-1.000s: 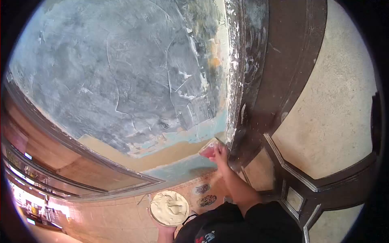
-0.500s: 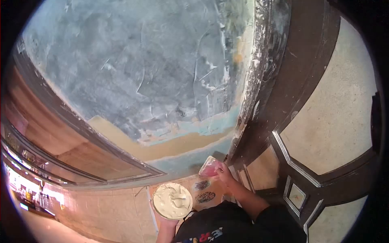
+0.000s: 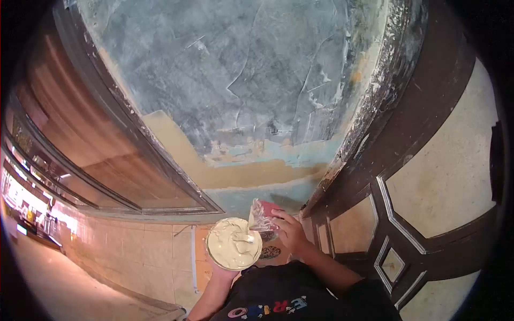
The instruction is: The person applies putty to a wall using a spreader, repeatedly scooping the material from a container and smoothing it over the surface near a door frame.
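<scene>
My left hand point(image 3: 221, 274) is wrapped around the lower side of a round tub point(image 3: 209, 258), holding it up in front of my body. Cream-coloured putty point(image 3: 227, 249), swirled on top, fills the tub. Between the fingers and thumb of my right hand point(image 3: 289, 231) is a pink putty spreader point(image 3: 267, 211), with pale putty smeared over its blade. The blade's edge overlaps the right rim of the tub in this view. In front of me stands a wall point(image 3: 278, 69) with grey, patchy filler above beige and light blue bands.
A dark wooden frame point(image 3: 176, 174) with brown panes borders the wall on the left. On the right is a dark panelled door point(image 3: 369, 200) beside a putty-splashed jamb point(image 3: 383, 80). Tiled floor point(image 3: 144, 249) and dark oval patterns point(image 3: 270, 252) lie below.
My right hand has brought the spreader left to the tub's rim, turning its blade. The tub has shifted slightly right, and the view has turned so the wall sits further right.
</scene>
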The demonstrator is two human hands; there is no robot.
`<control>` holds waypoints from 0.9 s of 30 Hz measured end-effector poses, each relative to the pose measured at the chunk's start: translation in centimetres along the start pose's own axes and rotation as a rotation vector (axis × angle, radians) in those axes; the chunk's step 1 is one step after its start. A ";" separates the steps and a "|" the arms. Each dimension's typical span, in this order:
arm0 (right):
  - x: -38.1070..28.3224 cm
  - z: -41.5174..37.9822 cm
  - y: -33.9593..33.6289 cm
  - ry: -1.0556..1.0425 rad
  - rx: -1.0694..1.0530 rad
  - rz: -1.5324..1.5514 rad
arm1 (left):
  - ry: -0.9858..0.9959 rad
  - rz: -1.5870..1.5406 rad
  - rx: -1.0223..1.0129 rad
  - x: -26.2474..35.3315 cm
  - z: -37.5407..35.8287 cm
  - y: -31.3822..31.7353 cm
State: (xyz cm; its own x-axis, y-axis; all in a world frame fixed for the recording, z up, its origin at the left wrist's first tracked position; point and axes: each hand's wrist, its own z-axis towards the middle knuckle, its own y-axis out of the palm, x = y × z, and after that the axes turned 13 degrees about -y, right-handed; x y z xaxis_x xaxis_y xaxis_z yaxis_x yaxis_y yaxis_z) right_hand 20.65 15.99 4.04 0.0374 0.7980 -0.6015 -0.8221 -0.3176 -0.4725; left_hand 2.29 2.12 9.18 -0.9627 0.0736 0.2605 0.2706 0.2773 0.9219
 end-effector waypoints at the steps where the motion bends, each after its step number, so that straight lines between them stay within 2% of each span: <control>1: 0.2 0.1 -0.3 -0.057 0.013 -0.085 | 0.009 -0.008 0.002 0.0 -0.1 0.1; 5: -0.8 1.2 -2.3 -0.106 -0.115 -0.193 | -0.009 -0.061 0.000 -0.3 -0.5 -1.0; 9: 0.8 1.6 -3.1 -0.156 -0.063 -0.251 | -0.041 -0.093 -0.027 -0.1 -0.2 -3.0; 11: 0.6 2.5 -3.6 0.035 -0.010 -0.081 | -0.029 -0.041 -0.020 0.2 -0.5 -3.0; 15: -2.4 5.6 -5.1 0.015 -0.018 -0.120 | -0.017 -0.033 -0.037 0.4 -0.9 -1.6; 17: -4.3 7.6 -5.6 -0.148 -0.163 -0.266 | -0.021 -0.059 -0.032 0.5 -0.9 -0.4; 18: -4.9 8.3 -5.7 -0.149 -0.165 -0.265 | -0.003 -0.043 -0.047 0.5 -1.0 -0.1; 20: -5.9 9.2 -5.7 -0.350 -0.273 -0.412 | 0.032 0.000 -0.044 0.4 -1.1 0.0; 27: -6.9 9.9 -4.6 -0.557 -0.318 -0.518 | 0.024 -0.017 -0.002 0.6 -1.2 -0.3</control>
State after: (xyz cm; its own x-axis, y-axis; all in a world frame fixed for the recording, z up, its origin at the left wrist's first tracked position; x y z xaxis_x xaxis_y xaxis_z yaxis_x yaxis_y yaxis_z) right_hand 18.51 16.99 16.72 0.0120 0.9937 0.1110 -0.5744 0.0977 -0.8127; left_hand 1.59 0.92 9.41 -0.9669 0.0454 0.2512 0.2539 0.2760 0.9270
